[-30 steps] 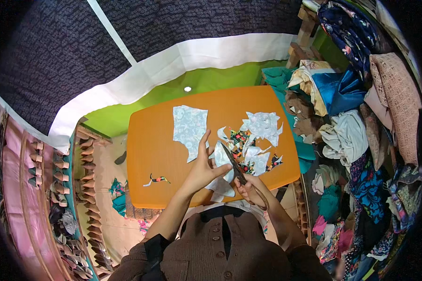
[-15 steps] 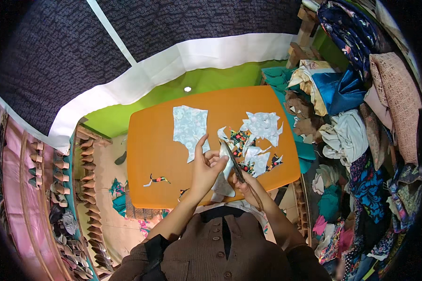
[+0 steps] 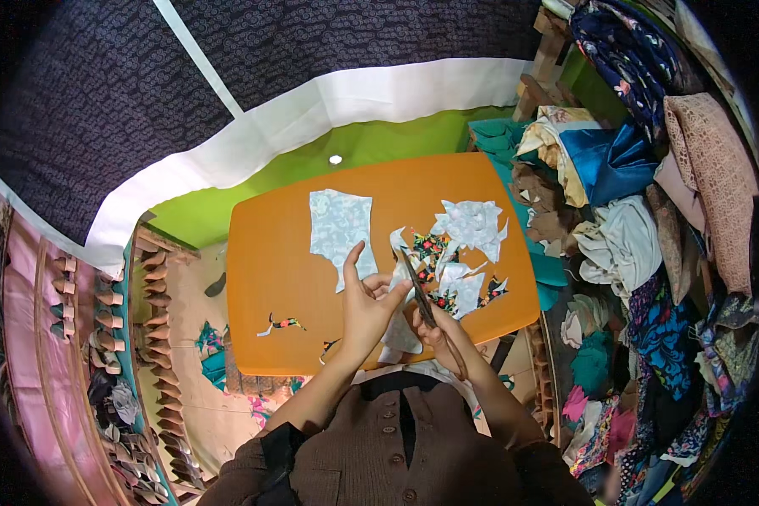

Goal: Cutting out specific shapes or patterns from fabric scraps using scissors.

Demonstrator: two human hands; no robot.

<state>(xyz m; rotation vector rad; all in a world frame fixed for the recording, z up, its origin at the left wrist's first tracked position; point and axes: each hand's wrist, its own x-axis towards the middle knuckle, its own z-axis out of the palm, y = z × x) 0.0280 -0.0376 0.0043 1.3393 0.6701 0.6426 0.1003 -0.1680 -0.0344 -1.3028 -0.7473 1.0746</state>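
Several cut pieces already lie on the orange counter: one pale panel toward its far side, left of my hands, and a heap of pale and floral offcuts toward its right side. Two small floral slivers sit near the counter's front left. So I judge the cutting well under way, not finished, since I have a piece in hand.

My left hand has its fingers closed on a pale scrap at the counter's front edge, index finger raised. My right hand has its fingers wrapped around the scissors, blades pointing toward the far side and meeting the scrap beside my left thumb. Whether the blades are parted I cannot tell.

No packages, labels or signs show anywhere. Right of the counter stand piles of folded fabric, blue, white, pink and dark floral. Beyond the counter's far edge runs a green floor, then a white band below dark patterned cloth.
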